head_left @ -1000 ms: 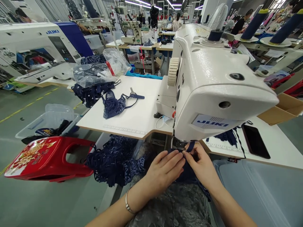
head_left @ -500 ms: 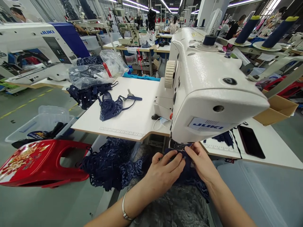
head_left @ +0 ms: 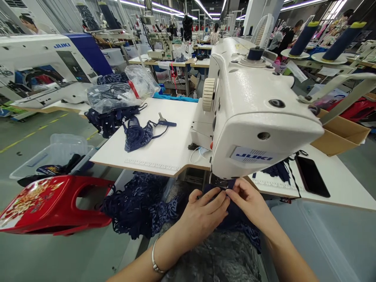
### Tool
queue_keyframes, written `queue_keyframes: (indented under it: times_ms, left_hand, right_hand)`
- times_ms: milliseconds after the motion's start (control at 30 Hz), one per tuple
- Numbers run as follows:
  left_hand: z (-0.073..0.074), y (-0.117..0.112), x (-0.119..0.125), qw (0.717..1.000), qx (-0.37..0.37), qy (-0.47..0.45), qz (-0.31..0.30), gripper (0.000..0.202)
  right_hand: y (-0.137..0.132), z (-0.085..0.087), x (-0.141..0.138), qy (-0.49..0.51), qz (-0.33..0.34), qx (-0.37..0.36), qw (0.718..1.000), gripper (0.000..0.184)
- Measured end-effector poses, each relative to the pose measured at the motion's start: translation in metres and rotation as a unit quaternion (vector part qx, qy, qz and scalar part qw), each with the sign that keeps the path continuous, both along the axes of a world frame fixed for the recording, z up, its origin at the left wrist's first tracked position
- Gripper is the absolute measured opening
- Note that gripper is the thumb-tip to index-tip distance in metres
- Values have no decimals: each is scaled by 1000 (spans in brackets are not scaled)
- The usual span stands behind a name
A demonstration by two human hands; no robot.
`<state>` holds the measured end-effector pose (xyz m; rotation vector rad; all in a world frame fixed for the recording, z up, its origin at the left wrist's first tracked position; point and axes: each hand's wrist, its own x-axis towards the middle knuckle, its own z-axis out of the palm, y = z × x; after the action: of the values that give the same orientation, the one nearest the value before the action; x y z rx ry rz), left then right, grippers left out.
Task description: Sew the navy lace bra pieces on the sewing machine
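Observation:
A white Juki sewing machine (head_left: 252,117) stands on a white table (head_left: 164,149). Right below its head, my left hand (head_left: 204,214) and my right hand (head_left: 249,201) meet, fingers closed on a piece of navy lace fabric (head_left: 232,217) held at the needle area. The needle itself is hidden behind the machine head. More navy lace (head_left: 141,203) hangs off the table's front edge to the left of my left hand. A sewn navy lace garment (head_left: 138,133) lies on the table's left half.
A black phone (head_left: 311,176) lies on the table at the right, by a cardboard box (head_left: 340,131). A plastic bag (head_left: 117,92) covers more navy pieces at the back left. A red stool (head_left: 53,203) and clear bin (head_left: 55,154) stand left. Other workers sit far behind.
Both hands have shifted slightly up toward the machine head, keeping hold of the lace. The view has drifted a little; nothing else moved.

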<state>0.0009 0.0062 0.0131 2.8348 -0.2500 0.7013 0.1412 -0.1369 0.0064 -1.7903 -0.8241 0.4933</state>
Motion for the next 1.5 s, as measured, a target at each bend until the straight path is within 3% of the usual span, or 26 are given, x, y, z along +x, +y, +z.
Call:
queue_keyframes:
  times_ms: [133, 233, 467, 667, 967, 1333, 1500]
  left_hand:
    - [5, -1, 6, 993, -120, 7, -4, 27]
    - [7, -4, 12, 978, -204, -7, 43, 28]
    - [12, -7, 15, 963, -260, 9, 75, 7]
    - [5, -13, 10, 966, -232, -88, 67, 13]
    - [-1, -16, 8, 971, -192, -133, 44, 16]
    - [-1, -18, 4, 974, -184, -128, 24, 11]
    - [2, -18, 2, 972, -227, -56, 31, 6]
  right_hand:
    - [-2, -2, -6, -2, -9, 15, 1000, 27]
    - [-3, -2, -13, 14, -10, 48, 999, 20]
    - [-11, -5, -19, -13, 31, 132, 991, 10]
    - [-13, -15, -23, -45, 25, 217, 975, 13]
    - [-11, -11, -26, -74, 34, 221, 972, 17]
    - [-16, -16, -32, -133, 16, 259, 956, 35]
    - [-18, -15, -37, -100, 9, 221, 970, 24]
